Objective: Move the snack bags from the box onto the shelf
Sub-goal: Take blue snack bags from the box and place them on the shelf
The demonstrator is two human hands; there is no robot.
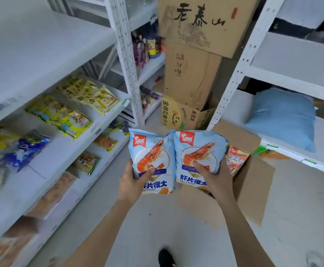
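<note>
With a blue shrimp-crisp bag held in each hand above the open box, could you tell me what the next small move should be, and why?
Probably swing both bags left toward the left shelf. The left hand and right hand each already grip a blue bag clear of the box, and bare white shelf board shows between the stocked snacks.

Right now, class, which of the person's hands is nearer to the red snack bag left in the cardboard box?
Right. The right hand, gripping one blue shrimp bag, sits just beside the red snack bag. The left hand holds the other shrimp bag, farther away.
</note>
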